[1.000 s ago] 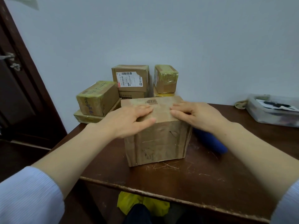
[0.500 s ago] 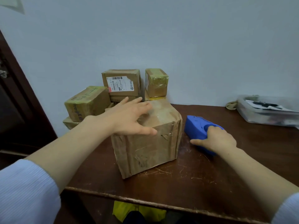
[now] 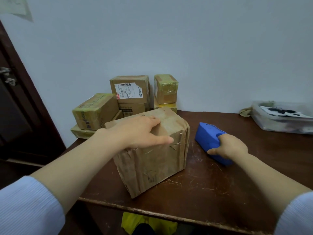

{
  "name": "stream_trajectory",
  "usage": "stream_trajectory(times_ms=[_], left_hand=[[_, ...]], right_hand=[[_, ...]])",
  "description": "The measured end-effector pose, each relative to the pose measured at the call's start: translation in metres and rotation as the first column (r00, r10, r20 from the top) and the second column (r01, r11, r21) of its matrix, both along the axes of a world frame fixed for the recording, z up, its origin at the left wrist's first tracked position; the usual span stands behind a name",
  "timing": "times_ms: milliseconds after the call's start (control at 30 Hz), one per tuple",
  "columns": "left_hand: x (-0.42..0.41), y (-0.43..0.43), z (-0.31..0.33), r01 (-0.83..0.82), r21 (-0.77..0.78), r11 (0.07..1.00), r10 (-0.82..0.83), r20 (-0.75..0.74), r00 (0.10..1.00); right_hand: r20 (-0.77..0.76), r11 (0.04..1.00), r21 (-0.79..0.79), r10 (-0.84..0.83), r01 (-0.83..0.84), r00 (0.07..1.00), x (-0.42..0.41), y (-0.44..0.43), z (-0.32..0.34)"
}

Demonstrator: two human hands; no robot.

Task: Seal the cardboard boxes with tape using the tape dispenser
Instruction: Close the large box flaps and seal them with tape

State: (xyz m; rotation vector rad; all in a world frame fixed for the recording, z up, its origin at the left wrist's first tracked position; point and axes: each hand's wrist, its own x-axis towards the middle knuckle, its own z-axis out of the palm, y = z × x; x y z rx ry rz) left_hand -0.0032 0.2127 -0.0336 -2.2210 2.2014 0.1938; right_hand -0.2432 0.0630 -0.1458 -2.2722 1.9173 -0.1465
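There's the cardboard box [image 3: 152, 150] near the front edge of the dark wooden table [image 3: 211, 192], a squat brown block, creased and scuffed, with glossy strips of old tape crossing its top and running down the near face. It sits turned at an angle, one lower corner aimed at the table's front edge. The left hand [image 3: 137, 133] lies flat and spread on the lid, fingers pointing right, thumb hooked over the front edge, pressing rather than gripping.

Just right of the box, not touching it, is the tape dispenser [image 3: 209, 141], a smooth blue plastic wedge with rounded corners. Its long axis runs from back-left to front-right, the blunt end nearest the box. The right hand [image 3: 228, 146] is closed over its near end, fingers wrapped across the top, thumb down the side, and the dispenser rests on the wood.

The hands are well apart, one on each thing. Behind, against the pale wall, stands a stack of smaller boxes [image 3: 128, 97], several wrapped in yellowish tape. Far right sits a clear plastic tub [image 3: 279, 122].
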Motion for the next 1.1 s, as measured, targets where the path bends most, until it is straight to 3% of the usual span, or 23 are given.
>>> stream_trajectory(times_ms=[100,167,233,300,367,400,567,767,900,1100], left_hand=[[-0.003,-0.001,0.007,-0.093,-0.099,0.991,0.067,-0.239,0.969],[-0.006,-0.009,0.014,-0.203,-0.157,0.966,0.106,-0.476,0.873],[-0.011,-0.021,0.022,-0.325,-0.156,0.933,0.126,-0.703,0.7],[-0.018,-0.032,0.029,-0.395,-0.054,0.917,0.14,-0.884,0.447],[-0.026,-0.04,0.034,-0.38,0.097,0.92,0.185,-0.962,0.2],[-0.031,-0.044,0.036,-0.36,0.155,0.92,0.214,-0.968,0.13],[-0.052,-0.058,0.036,-0.231,0.3,0.926,0.307,-0.952,-0.003],[-0.061,-0.066,0.037,-0.19,0.325,0.927,0.289,-0.937,-0.195],[-0.057,-0.07,0.037,-0.274,0.29,0.917,0.234,-0.947,-0.218],[-0.057,-0.075,0.037,-0.328,0.202,0.923,0.16,-0.976,-0.149]], right_hand=[[0.31,0.998,0.009,-0.063,0.064,0.949,-0.007,0.001,0.015],[0.638,0.994,0.078,-0.108,0.075,0.762,-0.011,0.011,0.038],[0.886,0.981,0.193,-0.183,0.02,0.426,-0.016,0.021,0.063],[0.963,0.965,0.244,-0.229,-0.098,0.141,-0.021,0.032,0.085],[0.972,0.956,0.226,-0.234,-0.189,-0.02,-0.024,0.042,0.104],[0.972,0.957,0.212,-0.227,-0.197,-0.057,-0.025,0.046,0.11],[0.977,0.952,0.173,-0.199,-0.254,-0.08,-0.021,0.062,0.128],[0.981,0.94,0.168,-0.188,-0.297,-0.042,-0.018,0.069,0.134],[0.984,0.942,0.164,-0.176,-0.293,-0.012,-0.016,0.073,0.137],[0.987,0.927,0.158,-0.157,-0.341,0.031,-0.012,0.082,0.142]])
